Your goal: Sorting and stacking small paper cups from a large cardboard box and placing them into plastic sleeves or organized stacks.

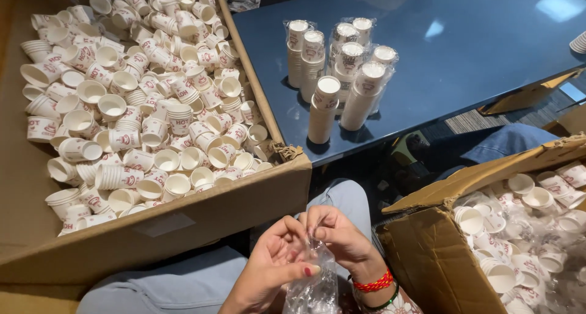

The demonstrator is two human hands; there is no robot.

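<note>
While both hands meet over the person's lap, the clear plastic bag [314,283] hangs between them, its long axis upright, mouth pointing up; the left hand [271,268] and right hand [342,237] each keep a narrow fingertip grip pinching the bag's top edge; up and left of the bag sits a big cardboard box [183,219] of loose paper cups [140,100]; right of the bag, a second box [427,247] holds more cups; beyond the bag, bagged cup stacks [342,76] stand on the blue bench [476,51].
</note>
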